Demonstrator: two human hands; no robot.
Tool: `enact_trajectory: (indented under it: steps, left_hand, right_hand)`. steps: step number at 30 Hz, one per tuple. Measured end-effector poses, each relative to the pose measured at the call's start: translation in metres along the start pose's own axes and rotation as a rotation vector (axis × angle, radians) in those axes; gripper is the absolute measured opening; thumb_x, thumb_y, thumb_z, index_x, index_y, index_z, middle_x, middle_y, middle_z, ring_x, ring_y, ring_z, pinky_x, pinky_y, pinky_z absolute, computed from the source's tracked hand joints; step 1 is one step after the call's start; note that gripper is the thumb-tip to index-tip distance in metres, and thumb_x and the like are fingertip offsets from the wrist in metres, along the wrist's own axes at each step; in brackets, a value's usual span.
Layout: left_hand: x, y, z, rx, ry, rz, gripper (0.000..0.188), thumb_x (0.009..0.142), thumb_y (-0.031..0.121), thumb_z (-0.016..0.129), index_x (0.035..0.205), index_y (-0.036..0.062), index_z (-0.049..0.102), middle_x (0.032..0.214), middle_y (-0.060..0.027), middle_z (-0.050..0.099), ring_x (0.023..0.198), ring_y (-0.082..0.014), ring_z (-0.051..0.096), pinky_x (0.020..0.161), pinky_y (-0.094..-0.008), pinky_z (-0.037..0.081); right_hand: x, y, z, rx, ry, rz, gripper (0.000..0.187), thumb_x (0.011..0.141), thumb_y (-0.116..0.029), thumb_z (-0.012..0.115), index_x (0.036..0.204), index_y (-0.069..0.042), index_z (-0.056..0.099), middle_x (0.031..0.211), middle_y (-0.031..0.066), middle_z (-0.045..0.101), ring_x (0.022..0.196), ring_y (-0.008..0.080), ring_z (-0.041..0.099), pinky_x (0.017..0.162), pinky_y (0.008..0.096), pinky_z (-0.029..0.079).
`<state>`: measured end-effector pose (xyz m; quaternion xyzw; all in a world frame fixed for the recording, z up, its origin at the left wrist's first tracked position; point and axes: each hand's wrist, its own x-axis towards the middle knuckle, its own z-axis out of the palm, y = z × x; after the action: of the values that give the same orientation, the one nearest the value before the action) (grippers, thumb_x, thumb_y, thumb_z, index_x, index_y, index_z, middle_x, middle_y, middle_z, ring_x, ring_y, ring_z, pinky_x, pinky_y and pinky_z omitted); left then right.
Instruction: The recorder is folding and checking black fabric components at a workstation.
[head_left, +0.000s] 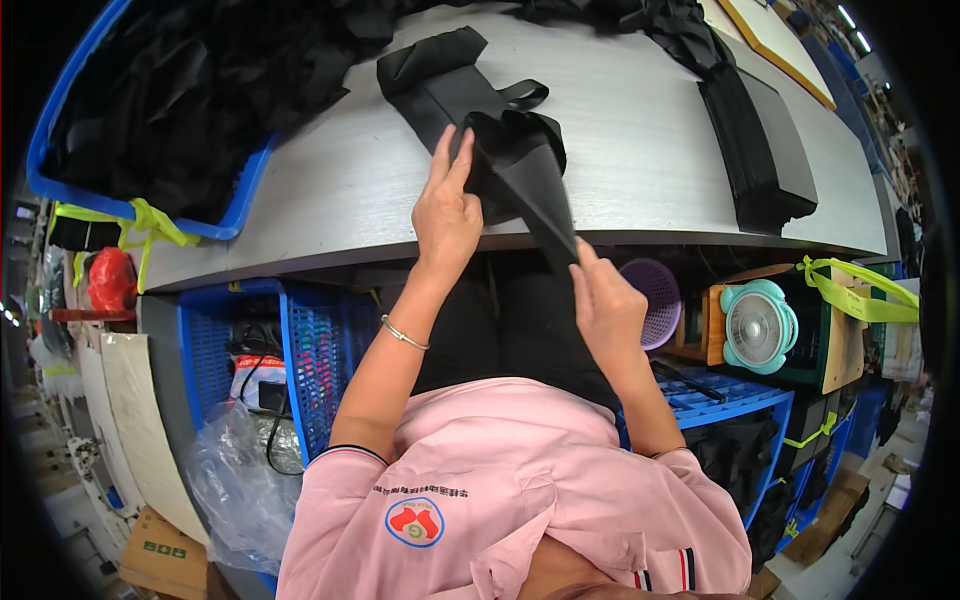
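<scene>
While a black fabric piece (535,178) is lying near the front edge of a smooth, pale grey table (650,150), one matte flap is tapering beyond that edge toward the wearer's right hand (608,300), whose thumb and fingers are pinching its corner. The left hand (447,215) is resting two straight fingers on the fabric, its other fingers curling inward; whether it is gripping anything, I cannot tell. A narrow loop (528,94) is sticking up from the piece's far side. To the left, a blue plastic basket (236,212) is holding crumpled black cloth (170,110); to the right, a long, boxy black bundle (762,150) is lying along the table. Below, a ribbed purple basket (650,300) is standing beside a turquoise fan (760,326) with a round grille, and a crinkled clear plastic bag (235,490) is hanging by a latticed blue crate (292,370). The wearer's pink shirt (480,430) is displaying an oval, blue-rimmed emblem (414,522) in red and green, with dark printed characters alongside.
</scene>
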<state>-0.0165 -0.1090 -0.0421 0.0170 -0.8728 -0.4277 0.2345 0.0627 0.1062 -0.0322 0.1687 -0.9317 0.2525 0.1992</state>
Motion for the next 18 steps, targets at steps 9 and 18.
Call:
enact_trajectory:
  steps: [9,18]
  left_hand:
    - [-0.001,0.06,-0.021,0.001,-0.439,0.548,0.062,0.067,-0.011,0.051,0.124,0.0083,0.067,0.141,-0.0045,0.058,0.085,-0.0252,0.066,0.074,-0.0322,0.055]
    - [-0.017,0.073,-0.024,-0.104,-0.535,0.791,0.051,0.077,0.002,0.063,0.125,0.0192,0.068,0.138,0.0046,0.061,0.068,-0.0183,0.055,0.054,-0.0292,0.05]
  right_hand:
    - [0.048,-0.018,-0.003,-0.196,-0.021,-0.244,0.052,0.077,-0.004,0.066,0.129,-0.005,0.062,0.076,0.0045,0.052,0.062,0.0176,0.06,0.053,0.0315,0.05]
    - [0.039,0.01,0.033,0.292,-0.036,-0.12,0.024,0.079,-0.006,0.067,0.103,-0.005,0.065,0.088,0.0108,0.065,0.067,0.0252,0.062,0.059,0.0364,0.051]
